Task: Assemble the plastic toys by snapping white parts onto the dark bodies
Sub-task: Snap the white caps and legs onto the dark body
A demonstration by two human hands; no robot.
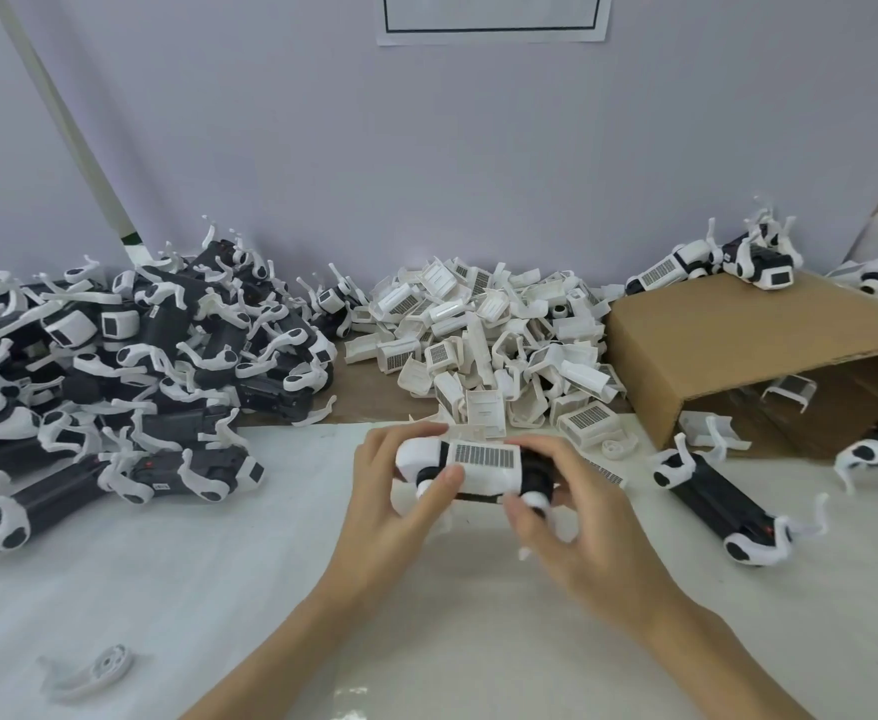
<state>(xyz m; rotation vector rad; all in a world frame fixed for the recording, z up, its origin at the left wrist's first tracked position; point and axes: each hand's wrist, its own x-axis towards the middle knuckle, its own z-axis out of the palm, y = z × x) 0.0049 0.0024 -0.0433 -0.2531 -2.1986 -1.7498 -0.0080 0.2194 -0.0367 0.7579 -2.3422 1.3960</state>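
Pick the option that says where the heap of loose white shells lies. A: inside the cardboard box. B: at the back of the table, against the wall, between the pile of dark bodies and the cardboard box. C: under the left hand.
B: the heap of white shells lies against the wall, dark bodies on one side, cardboard box on the other.

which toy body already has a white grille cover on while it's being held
The toy gripped between the left hand and right hand. The two dark bodies lying to its right have bare backs.
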